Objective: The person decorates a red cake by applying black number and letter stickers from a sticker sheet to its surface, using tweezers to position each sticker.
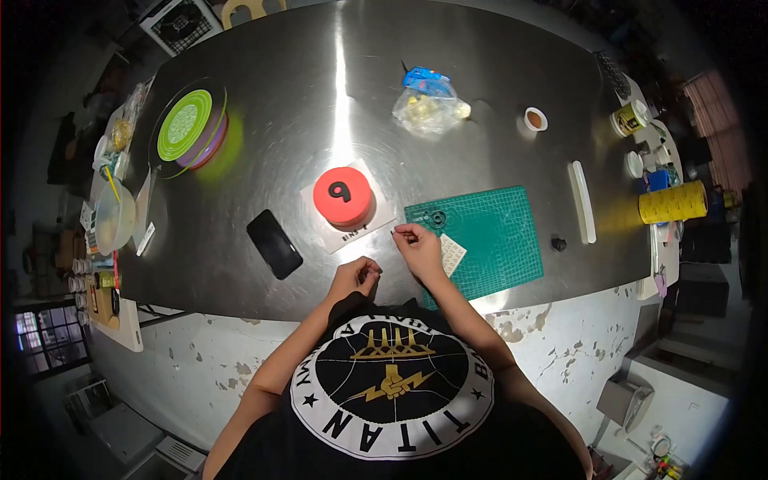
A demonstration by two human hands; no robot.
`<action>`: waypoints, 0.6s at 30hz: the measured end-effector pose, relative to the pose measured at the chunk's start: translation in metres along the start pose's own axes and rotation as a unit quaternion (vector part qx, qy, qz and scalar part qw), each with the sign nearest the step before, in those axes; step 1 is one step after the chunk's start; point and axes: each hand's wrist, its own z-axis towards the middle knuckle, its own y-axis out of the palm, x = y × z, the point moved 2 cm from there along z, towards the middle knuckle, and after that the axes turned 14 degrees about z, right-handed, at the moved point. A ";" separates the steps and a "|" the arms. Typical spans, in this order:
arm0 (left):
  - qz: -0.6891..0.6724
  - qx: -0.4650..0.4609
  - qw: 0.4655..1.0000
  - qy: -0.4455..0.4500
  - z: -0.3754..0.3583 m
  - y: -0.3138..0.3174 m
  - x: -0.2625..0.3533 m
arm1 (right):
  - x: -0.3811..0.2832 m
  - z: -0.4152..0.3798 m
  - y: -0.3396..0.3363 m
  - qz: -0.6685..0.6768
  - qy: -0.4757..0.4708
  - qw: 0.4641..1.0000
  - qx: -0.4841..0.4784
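A round red cake (349, 210) with a black number on top stands on a square white board (386, 210). Small black letters (352, 233) line the board's front edge. My right hand (419, 250) is just right of that edge, thumb and forefinger pinched on a tiny black piece, probably a letter. Under its wrist lies a cream sheet with raised shapes (452, 254), on a green cutting mat (496, 240). My left hand (356, 277) rests in front of the board with its fingers curled in; whether anything is inside them is hidden.
A black phone (274, 244) lies left of the cake. A black ring-shaped piece (436, 219) sits on the mat. Farther off are a plastic bag (430, 112), a small cup (535, 119), a green turntable-like disc (185, 126) and a white bar (583, 202).
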 end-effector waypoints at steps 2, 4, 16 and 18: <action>-0.030 0.023 0.999 -0.020 -0.006 -0.008 -0.014 | 0.005 0.003 0.015 -0.027 -0.010 1.000 -0.003; -0.021 0.052 0.998 -0.012 -0.010 -0.013 -0.024 | 0.010 0.006 0.026 -0.074 -0.062 0.995 0.010; -0.037 0.048 0.997 0.043 -0.013 -0.029 -0.038 | 0.010 0.006 0.045 -0.161 -0.167 0.971 0.046; -0.041 0.037 0.998 0.037 -0.013 -0.030 -0.038 | 0.011 0.006 0.045 -0.161 -0.155 0.973 0.051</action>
